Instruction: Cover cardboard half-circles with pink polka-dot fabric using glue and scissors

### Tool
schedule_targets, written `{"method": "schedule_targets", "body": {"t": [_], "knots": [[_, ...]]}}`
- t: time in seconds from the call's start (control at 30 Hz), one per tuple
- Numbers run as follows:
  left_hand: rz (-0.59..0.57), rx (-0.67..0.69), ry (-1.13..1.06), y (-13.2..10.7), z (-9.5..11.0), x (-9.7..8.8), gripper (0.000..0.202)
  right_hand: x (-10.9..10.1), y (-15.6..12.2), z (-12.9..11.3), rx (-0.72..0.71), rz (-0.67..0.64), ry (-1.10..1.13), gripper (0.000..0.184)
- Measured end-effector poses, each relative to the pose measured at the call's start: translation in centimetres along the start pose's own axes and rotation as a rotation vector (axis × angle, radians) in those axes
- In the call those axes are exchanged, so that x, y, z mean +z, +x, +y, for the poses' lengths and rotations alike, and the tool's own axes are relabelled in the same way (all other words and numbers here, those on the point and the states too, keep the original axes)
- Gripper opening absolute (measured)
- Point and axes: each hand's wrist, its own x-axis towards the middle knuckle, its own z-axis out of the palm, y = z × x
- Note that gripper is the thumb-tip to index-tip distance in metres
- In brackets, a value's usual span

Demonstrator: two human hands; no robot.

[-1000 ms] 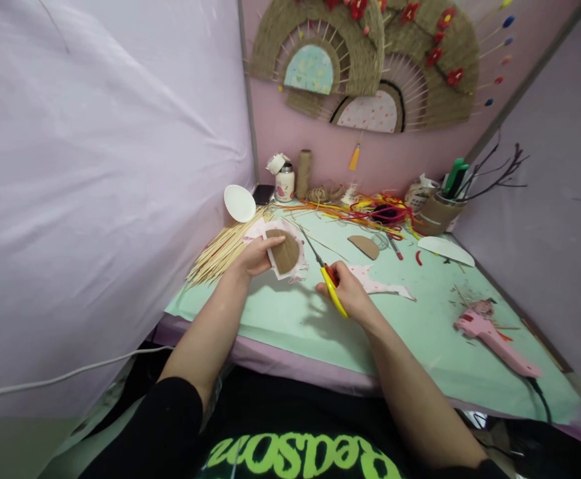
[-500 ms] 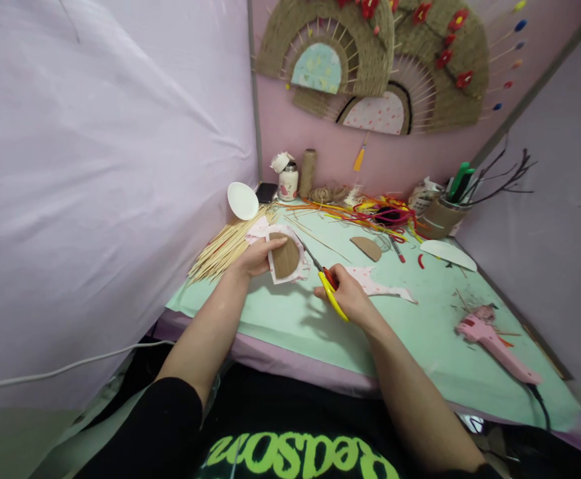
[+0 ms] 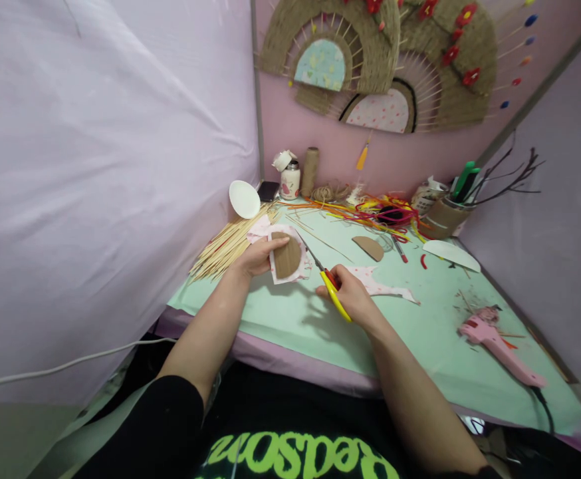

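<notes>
My left hand [image 3: 259,257] grips a half-round piece of brown cardboard [image 3: 287,258], thumb on top, together with the pink-dotted white fabric [image 3: 276,275] behind it. The fabric sticks out past the cardboard all round, and its right edge looks snipped into small tabs. In my right hand [image 3: 351,293] are scissors [image 3: 335,297] with yellow and red handles. Their blades point up and left, beside the upper right edge of the fabric; whether they touch it I cannot tell. A dotted fabric scrap [image 3: 385,289] lies on the table just beyond my right hand.
Thin wooden sticks [image 3: 228,249] spread at the left. A pink glue gun [image 3: 502,349] lies at the right with its cord. Coloured pipe cleaners [image 3: 355,211], a twine ball [image 3: 326,192] and a jar [image 3: 290,181] line the back. A pot [image 3: 445,216] holds pens and twigs.
The view has shifted slightly. Both hands keep nearly the same pose, with the scissors still beside the fabric edge.
</notes>
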Motion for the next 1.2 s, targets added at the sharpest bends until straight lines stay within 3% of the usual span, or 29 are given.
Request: {"method": "schedule_targets", "body": {"t": [0.6,0.83,1.2], "knots": [[0.016,-0.006,0.014,0.05,0.14,-0.55,0.029,-0.46,0.10,-0.02,0.006,0.028,0.000,0.046],[0.037,-0.025,0.050,-0.01,0.14,-0.80,0.033,-0.47,0.12,0.14,-0.008,0.005,-0.035,0.039],[-0.029,-0.035,0.080,-0.33,0.08,-0.44,0.035,-0.22,0.10,0.55,-0.006,-0.006,-0.049,0.032]]}}
